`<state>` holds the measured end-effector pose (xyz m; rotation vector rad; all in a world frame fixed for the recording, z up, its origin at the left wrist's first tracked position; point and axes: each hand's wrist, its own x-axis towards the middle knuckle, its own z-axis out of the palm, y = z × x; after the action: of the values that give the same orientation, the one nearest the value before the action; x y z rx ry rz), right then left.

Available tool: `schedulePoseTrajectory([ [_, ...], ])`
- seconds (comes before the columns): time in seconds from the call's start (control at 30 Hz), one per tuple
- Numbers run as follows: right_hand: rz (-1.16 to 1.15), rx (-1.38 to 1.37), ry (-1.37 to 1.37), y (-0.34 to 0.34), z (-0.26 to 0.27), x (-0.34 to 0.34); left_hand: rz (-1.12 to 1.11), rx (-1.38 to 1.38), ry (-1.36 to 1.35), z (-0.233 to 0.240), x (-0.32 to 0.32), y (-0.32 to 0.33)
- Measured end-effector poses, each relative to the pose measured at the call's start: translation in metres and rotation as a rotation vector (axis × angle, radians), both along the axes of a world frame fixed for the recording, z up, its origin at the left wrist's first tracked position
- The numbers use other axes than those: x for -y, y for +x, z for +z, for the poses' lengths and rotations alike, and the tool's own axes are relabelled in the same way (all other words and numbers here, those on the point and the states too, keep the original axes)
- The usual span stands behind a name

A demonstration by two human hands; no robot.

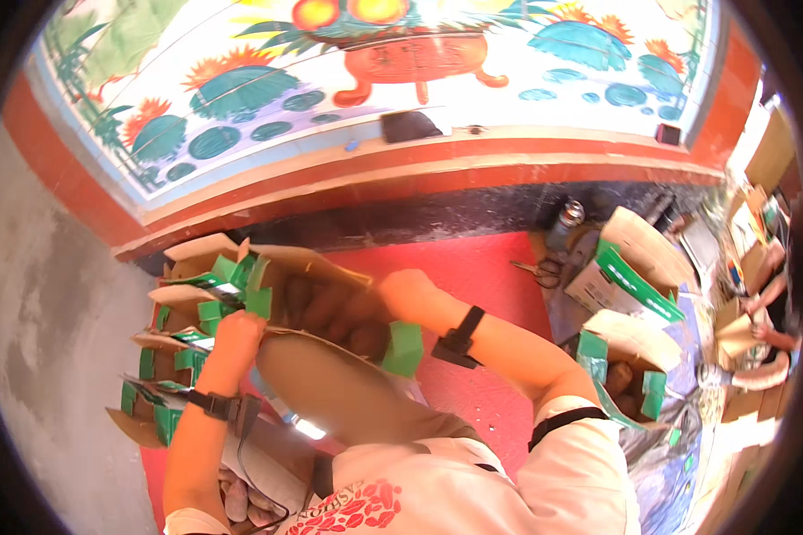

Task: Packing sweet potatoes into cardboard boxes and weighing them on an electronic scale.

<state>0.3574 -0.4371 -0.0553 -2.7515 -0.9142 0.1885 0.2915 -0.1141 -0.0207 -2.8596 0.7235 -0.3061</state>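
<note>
In front of me an open cardboard carton with green outer flaps holds several brown tubers, likely sweet potatoes, in shadow. My left hand is closed at the carton's near left corner, beside a green flap. At its right rim my right hand is curled in a fist, slightly blurred. Both hands appear to grip the carton's edges, though the fingertips are hidden. A green flap sticks out below my right hand. My brown-trousered leg rests against the near side.
More open cartons line the grey wall at left. Scissors lie on the red mat, near a metal flask. Two cartons stand at right, one holding tubers. Another person's hands hold cardboard at far right. Tubers lie lower left.
</note>
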Motion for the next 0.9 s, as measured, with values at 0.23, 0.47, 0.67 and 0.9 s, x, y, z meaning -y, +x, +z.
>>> schedulePoseTrajectory([
  [0.23, -0.414, -0.053, -0.068, -0.066, -0.054, 0.147, -0.291, -0.139, -0.104, 0.008, 0.095, 0.054],
  [0.47, -0.934, -0.296, -0.241, -0.13, -0.097, 0.262, -0.253, -0.097, -0.369, 0.053, 0.084, 0.03],
  [0.67, -0.875, -0.529, -0.23, -0.138, -0.071, 0.275, 0.046, -0.048, -0.292, 0.016, -0.032, -0.028],
  [0.9, -0.678, 0.039, -0.329, -0.064, -0.048, 0.212, 0.313, 0.03, -0.335, -0.025, -0.092, -0.096],
])
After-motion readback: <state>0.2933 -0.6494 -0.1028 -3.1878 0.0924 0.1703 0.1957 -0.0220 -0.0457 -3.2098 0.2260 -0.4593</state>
